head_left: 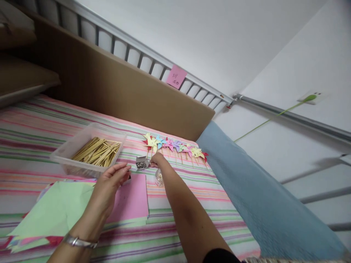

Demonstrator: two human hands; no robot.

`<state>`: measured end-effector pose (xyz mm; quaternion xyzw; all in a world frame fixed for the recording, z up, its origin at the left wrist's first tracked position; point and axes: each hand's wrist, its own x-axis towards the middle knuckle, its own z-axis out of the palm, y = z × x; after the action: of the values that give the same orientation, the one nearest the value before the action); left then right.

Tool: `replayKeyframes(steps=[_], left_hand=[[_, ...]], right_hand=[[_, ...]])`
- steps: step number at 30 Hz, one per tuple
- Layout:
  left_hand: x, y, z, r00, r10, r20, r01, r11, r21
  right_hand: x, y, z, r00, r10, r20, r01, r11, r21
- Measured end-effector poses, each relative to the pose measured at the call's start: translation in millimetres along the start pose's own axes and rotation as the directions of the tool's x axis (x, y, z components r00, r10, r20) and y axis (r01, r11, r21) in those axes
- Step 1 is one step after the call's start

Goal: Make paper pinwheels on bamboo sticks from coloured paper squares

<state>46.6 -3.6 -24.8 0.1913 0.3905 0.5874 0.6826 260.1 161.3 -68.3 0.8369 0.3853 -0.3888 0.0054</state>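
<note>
"Left hand: how is it being held?"

"Narrow, thumb near fingertips, above the pink paper; whether anything is being pinched cannot be told. The right hand is being held with curled fingers at the edge of a small open box; whether that edge is being gripped cannot be told."

"And the layout?"

"Everything is being borne by the striped cloth. Green paper is being stacked beside the pink, probably for reach. Paper pinwheels are being lined up near the brown board, presumably so that their vanes are being spared."

"Containers?"

"Thin wooden sticks are being held loose in the translucent plastic tub, likely for easy picking. Pale bits are being contained, seemingly, in a round clear container by the right forearm. Smallest, shiny metal pieces are being exposed in the box by its raised flap."
</note>
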Motion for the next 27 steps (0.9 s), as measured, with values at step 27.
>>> replayKeyframes(steps=[27], left_hand=[[3,-4,-3.2,1.0,-0.016,-0.005,0.016,1.0,-0.004]], right_hand=[[19,-9,11,0.966,-0.122,-0.226,0.125,0.992,-0.002]])
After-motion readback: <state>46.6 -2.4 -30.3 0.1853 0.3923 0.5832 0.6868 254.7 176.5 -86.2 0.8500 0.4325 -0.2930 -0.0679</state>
